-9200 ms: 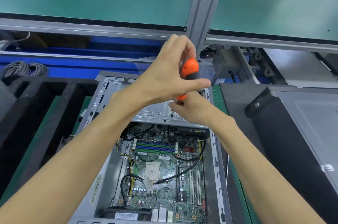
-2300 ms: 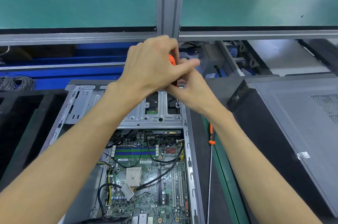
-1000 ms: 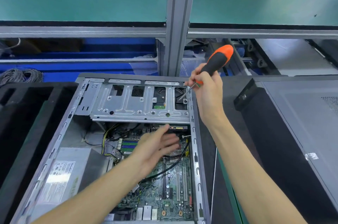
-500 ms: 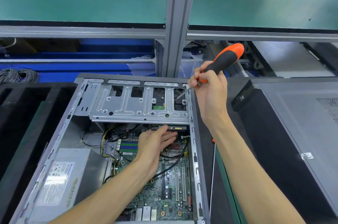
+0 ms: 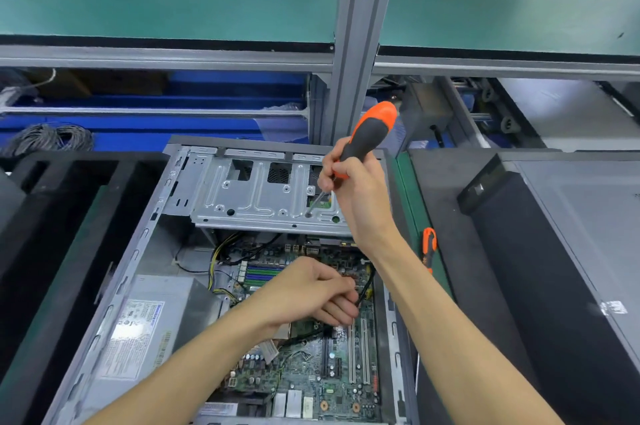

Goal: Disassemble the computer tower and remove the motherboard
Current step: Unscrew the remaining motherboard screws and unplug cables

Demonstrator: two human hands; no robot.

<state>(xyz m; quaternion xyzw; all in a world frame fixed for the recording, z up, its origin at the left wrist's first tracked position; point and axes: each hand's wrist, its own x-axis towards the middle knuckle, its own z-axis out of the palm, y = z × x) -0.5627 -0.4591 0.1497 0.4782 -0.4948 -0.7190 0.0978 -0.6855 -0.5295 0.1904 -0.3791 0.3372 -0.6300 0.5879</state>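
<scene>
- We see the right hand [image 5: 360,196] gripping the orange-and-black screwdriver [image 5: 372,133], tip on the drive cage [image 5: 263,199] at 12 o'clock inside the open computer tower [image 5: 138,251].
- The left hand [image 5: 311,293], fingers curled, pinches a black cable [image 5: 367,282] over the motherboard [image 5: 311,372]; its fingertips are hidden.
- The tower's near edge is cut off at 6 o'clock.

No text, brand or number can be read anywhere. The power supply [image 5: 152,331], a grey box in the computer case [image 5: 138,251], carries a white label [image 5: 133,338] with a blue patch and rows of print too small and blurred to make out. In front of the power supply, at the near edge of the case, a small white barcode sticker [image 5: 219,409] sits, its characters equally illegible.
</scene>
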